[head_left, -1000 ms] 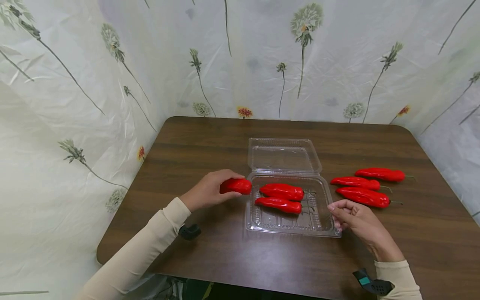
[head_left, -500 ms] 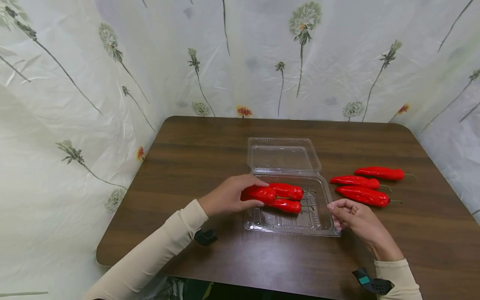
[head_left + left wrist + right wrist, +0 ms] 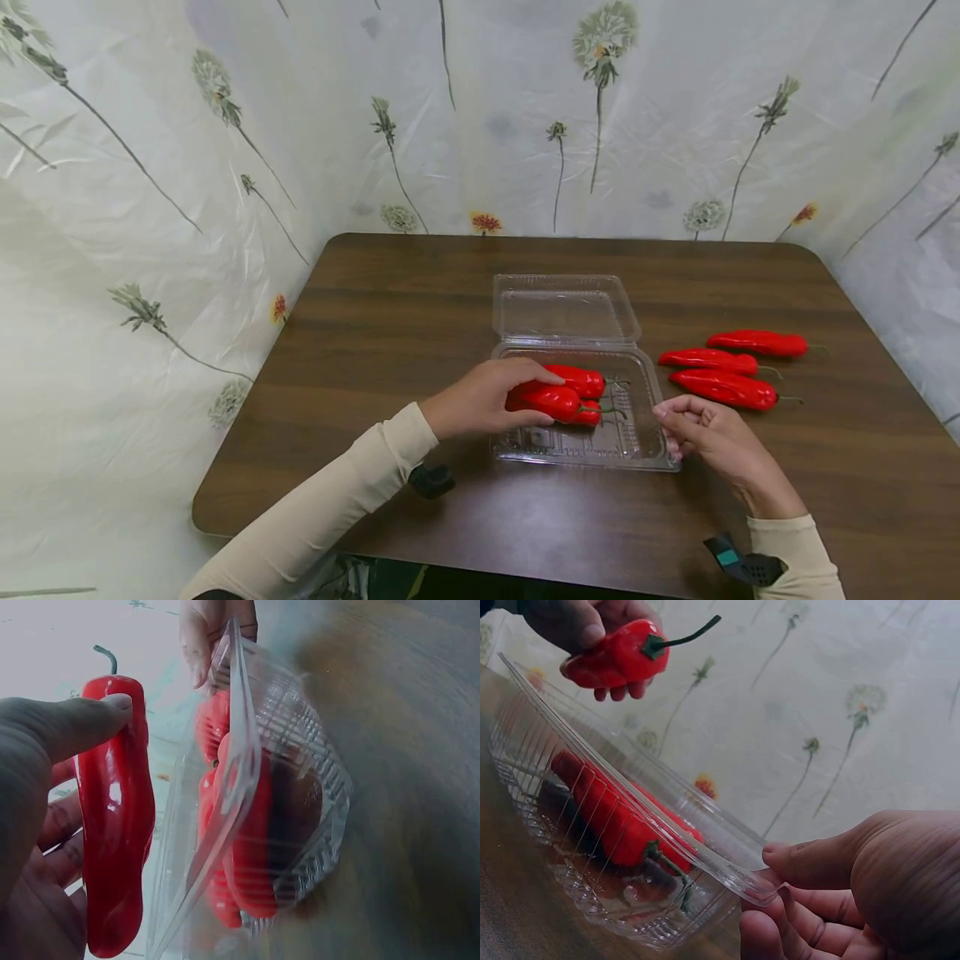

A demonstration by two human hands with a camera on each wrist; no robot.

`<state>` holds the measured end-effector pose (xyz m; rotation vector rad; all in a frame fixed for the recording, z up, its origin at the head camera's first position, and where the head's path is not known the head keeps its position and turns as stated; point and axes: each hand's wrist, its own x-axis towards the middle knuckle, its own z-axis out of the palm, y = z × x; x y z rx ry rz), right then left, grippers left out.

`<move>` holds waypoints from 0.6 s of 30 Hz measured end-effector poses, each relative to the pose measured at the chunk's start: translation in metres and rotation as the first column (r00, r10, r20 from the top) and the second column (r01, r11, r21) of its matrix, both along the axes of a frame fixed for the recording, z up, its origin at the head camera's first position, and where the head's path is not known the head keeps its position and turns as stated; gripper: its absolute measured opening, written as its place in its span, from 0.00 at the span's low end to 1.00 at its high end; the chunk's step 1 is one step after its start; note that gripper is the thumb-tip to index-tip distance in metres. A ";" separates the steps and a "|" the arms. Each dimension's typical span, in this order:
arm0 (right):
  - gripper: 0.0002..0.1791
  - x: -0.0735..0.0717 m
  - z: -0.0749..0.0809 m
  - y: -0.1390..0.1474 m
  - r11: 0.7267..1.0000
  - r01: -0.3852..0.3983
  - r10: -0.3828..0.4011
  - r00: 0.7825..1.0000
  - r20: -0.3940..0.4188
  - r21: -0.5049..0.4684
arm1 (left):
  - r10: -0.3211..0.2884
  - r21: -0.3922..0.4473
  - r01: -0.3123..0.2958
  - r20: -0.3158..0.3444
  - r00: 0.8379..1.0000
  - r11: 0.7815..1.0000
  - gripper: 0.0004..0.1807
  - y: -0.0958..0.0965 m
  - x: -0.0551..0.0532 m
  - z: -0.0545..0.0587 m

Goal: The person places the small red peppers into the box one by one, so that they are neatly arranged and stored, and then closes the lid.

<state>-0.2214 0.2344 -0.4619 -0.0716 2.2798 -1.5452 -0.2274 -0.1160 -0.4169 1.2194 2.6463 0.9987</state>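
Observation:
My left hand [image 3: 480,402] grips a red chili pepper [image 3: 551,402] with a green stem, between thumb and fingers. It hangs above the clear plastic clamshell box [image 3: 573,448], apart from it in the left wrist view. Two more red peppers [image 3: 588,382] lie inside the box, partly covered by the held one in the head view. At the box's right side, my right hand [image 3: 712,437] pinches the front corner of the rim; the right wrist view shows thumb and fingers [image 3: 810,862] on that plastic edge.
The box's lid [image 3: 566,310] lies folded back behind it. To the right, three more red peppers [image 3: 723,389] lie on the brown wooden table [image 3: 390,325]. A flowered sheet [image 3: 480,108] hangs behind and at the sides.
My left hand has carried its pepper rightward from the box's left edge to above the two peppers inside. The right hand has stayed on the rim.

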 end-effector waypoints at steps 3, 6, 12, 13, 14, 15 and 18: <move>0.27 0.000 0.001 -0.001 1.000 0.004 -0.004 1.000 0.007 0.010 | -0.010 -0.019 0.010 0.000 1.000 1.000 0.29 0.006 -0.001 -0.002; 0.28 0.001 0.002 0.000 1.000 0.009 -0.010 1.000 0.012 0.019 | -0.022 -0.053 0.021 -0.013 1.000 0.998 0.29 0.013 -0.002 -0.005; 0.27 0.000 0.002 0.000 1.000 0.011 -0.012 1.000 0.017 0.028 | -0.034 -0.136 0.027 -0.046 0.998 0.990 0.29 0.027 -0.003 -0.012; 0.26 0.000 0.002 0.000 1.000 0.011 -0.012 1.000 0.015 0.026 | -0.036 -0.150 0.027 -0.055 0.998 0.988 0.29 0.029 -0.003 -0.013; 0.26 0.000 0.002 0.000 1.000 0.009 -0.010 1.000 0.012 0.023 | -0.039 -0.163 0.028 -0.068 0.997 0.986 0.28 0.032 -0.002 -0.014; 0.25 0.000 0.002 0.000 1.000 0.011 -0.011 1.000 0.012 0.022 | -0.042 -0.177 0.027 -0.082 0.996 0.984 0.28 0.034 -0.002 -0.015; 0.25 0.001 0.002 0.001 1.000 0.006 -0.006 1.000 0.004 0.013 | -0.052 -0.200 0.029 -0.106 0.993 0.979 0.27 0.039 -0.001 -0.017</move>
